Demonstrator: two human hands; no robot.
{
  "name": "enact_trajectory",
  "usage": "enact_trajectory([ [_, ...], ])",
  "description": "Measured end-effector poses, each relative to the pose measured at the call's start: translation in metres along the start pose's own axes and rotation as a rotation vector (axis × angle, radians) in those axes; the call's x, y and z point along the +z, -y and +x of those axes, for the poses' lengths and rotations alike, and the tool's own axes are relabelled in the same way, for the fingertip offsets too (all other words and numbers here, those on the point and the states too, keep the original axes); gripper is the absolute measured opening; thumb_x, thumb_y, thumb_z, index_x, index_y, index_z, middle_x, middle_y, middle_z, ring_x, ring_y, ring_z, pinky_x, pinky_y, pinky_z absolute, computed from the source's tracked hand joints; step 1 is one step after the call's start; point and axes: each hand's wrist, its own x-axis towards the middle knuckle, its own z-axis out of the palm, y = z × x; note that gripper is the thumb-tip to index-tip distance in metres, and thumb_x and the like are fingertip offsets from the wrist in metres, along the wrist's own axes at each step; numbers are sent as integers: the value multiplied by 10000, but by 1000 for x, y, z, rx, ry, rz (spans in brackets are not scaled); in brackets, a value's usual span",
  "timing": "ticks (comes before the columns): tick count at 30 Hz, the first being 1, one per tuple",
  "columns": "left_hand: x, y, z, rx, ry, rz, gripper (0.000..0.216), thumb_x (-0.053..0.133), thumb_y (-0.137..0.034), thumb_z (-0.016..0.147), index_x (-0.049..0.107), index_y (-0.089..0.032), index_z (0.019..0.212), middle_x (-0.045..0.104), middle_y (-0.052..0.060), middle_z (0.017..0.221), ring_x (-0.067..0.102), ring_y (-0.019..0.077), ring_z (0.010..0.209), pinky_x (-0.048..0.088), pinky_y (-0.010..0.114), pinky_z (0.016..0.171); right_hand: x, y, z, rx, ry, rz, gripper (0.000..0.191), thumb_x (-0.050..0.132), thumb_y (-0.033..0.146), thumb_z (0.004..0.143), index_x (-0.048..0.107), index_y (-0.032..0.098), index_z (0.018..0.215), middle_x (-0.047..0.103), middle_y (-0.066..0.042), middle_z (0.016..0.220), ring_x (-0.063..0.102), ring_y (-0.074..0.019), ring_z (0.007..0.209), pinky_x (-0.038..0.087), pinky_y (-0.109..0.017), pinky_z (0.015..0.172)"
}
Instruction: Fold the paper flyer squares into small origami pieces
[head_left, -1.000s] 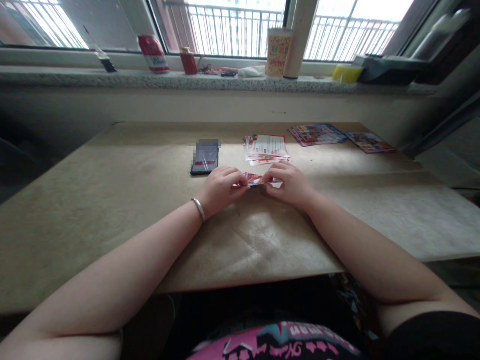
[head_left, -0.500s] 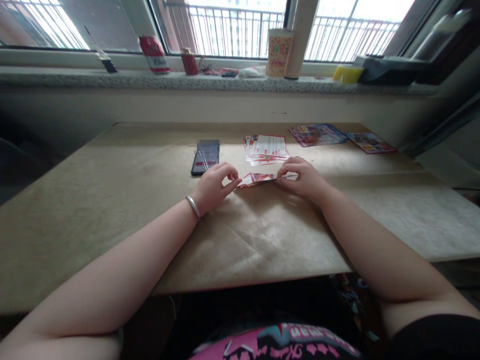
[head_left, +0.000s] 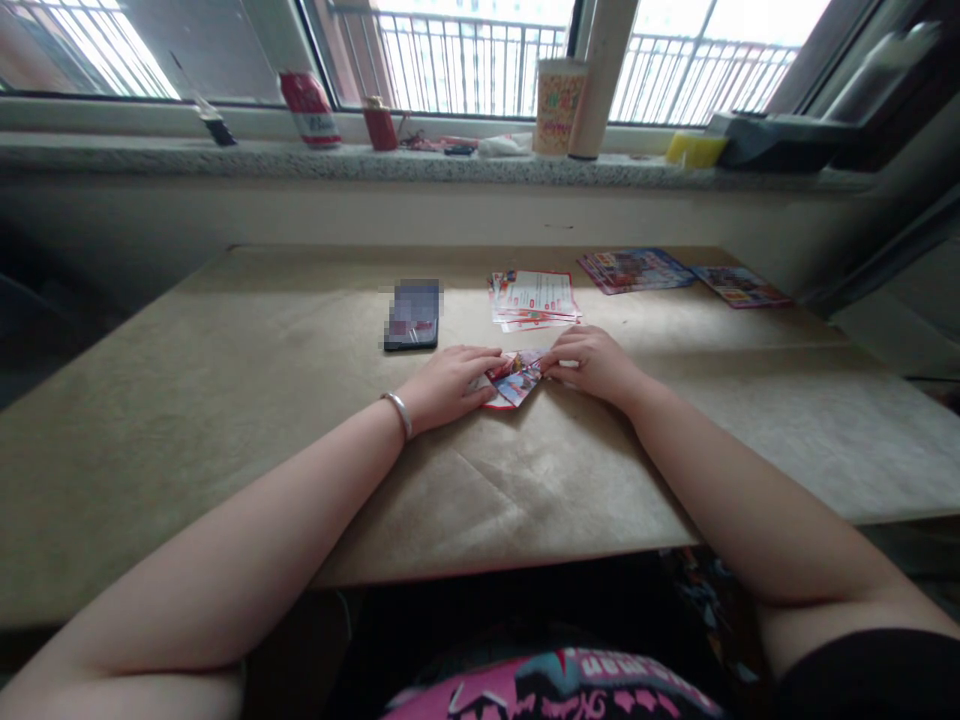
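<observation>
A folded piece of printed paper (head_left: 519, 385), red, white and blue, lies on the table between my hands. My left hand (head_left: 456, 384) rests on its left part, fingers stretched out over it and thumb along the near side. At the right end, my right hand (head_left: 592, 364) pinches the paper between thumb and fingers. Part of the paper is hidden under my left fingers. Just beyond it sits a loose stack of printed sheets (head_left: 538, 290) with red edging. A dark phone (head_left: 414, 315) lies past my left hand.
Colourful printed booklets (head_left: 637, 270) and another booklet (head_left: 742, 286) lie at the far right of the table (head_left: 225, 400). Along the windowsill (head_left: 450, 170) stand a red can (head_left: 309, 110), a red bottle (head_left: 380, 124), a patterned cup (head_left: 559, 108) and a yellow block (head_left: 694, 150).
The paper, seen nearly edge-on before, now lies flatter with its folded face showing. My left hand went from a pinch to lying over it; my right hand shifted slightly left and nearer.
</observation>
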Motion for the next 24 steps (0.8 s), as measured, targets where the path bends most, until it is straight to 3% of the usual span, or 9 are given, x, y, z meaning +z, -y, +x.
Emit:
enact_trajectory([
  [7, 0, -1, 1, 12, -80, 32, 287, 576, -292, 890, 671, -190, 1141, 702, 73, 1163, 657, 224, 1046, 504, 368, 915, 2, 2, 1, 95, -13, -129, 120, 643, 279, 840, 751, 232, 818, 746, -43, 863, 643, -211, 856, 453, -367, 842],
  [12, -1, -2, 2, 40, -89, 20, 243, 615, -325, 883, 687, -202, 1080, 708, 57, 1124, 659, 207, 997, 499, 342, 883, 0, 12, 1, 131, 21, -89, 176, 631, 344, 853, 752, 218, 870, 752, -57, 925, 652, -226, 908, 469, -384, 879],
  [19, -3, -7, 2, 25, -43, 142, 287, 644, -362, 873, 678, -181, 1093, 695, 81, 1099, 643, 226, 962, 489, 356, 844, -1, 42, 6, 188, 178, -123, 589, 633, 564, 800, 631, 171, 1238, 676, -122, 1209, 592, -292, 1124, 454, -425, 968],
  [24, -3, -9, 1, 22, -29, 270, 307, 614, -400, 897, 663, -226, 1146, 701, 54, 1106, 650, 226, 927, 470, 354, 804, 3, 47, 7, 208, 207, -152, 616, 660, 544, 775, 597, 164, 1256, 651, -118, 1247, 565, -295, 1163, 437, -417, 998],
])
